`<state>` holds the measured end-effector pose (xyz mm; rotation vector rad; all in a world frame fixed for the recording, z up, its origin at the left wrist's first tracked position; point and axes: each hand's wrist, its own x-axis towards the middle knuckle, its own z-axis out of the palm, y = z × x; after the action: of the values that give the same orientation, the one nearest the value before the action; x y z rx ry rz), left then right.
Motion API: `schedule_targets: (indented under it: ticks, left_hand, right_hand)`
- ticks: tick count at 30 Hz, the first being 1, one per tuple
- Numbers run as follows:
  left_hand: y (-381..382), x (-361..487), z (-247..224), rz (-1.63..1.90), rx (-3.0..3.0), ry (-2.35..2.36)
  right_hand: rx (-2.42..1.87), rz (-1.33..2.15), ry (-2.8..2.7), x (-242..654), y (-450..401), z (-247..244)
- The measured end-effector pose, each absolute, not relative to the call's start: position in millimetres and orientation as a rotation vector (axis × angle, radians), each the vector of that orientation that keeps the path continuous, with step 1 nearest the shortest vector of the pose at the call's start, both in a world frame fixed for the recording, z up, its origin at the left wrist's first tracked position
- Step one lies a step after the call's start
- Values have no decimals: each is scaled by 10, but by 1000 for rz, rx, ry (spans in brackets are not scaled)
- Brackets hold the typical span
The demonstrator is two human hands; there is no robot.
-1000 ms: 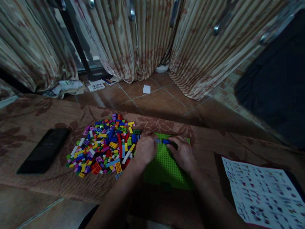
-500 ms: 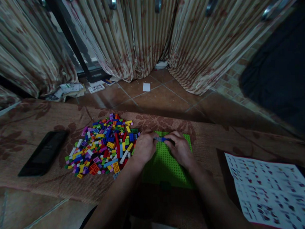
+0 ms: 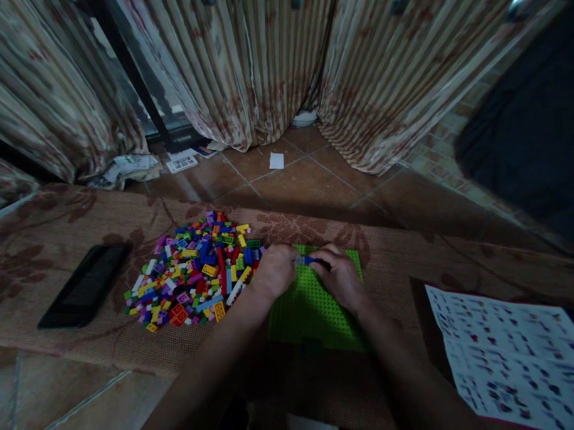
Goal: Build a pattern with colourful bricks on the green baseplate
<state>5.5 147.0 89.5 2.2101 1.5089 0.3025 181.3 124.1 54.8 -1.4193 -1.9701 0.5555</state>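
Above the far part of a green studded baseplate [image 3: 313,308], both hands meet around a small joined piece of blue and grey building bricks [image 3: 306,260]. My left hand [image 3: 277,268] is closed on its grey end, the fingertips partly hidden behind the hand. My right hand [image 3: 338,273] pinches the blue end between thumb and fingers. Whether the bricks touch the plate I cannot tell. Just left of my left hand lies a heap of loose coloured bricks [image 3: 195,271].
A black phone [image 3: 83,285] lies left of the heap. On the right a printed instruction sheet [image 3: 513,351] rests on the patterned cloth [image 3: 387,249]. Beyond the cloth's far edge are the tiled floor [image 3: 323,170], papers [image 3: 125,167] and striped curtains [image 3: 282,64].
Both hands stay closed on the bricks over the plate, nearly still. The bricks show slightly farther right between the fingers. The view has shifted a little.
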Motion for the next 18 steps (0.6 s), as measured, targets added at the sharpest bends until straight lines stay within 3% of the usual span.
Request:
schedule_targets:
  ticks: [10, 18]
  left_hand:
    - [1505, 166, 1041, -9, 2307, 1601]
    - [1491, 147, 1096, -25, 2331, 1584]
  right_hand:
    - [-1394, 625, -1983, 1818, 1261, 625]
    - [-1519, 631, -2002, 1693, 1306, 661]
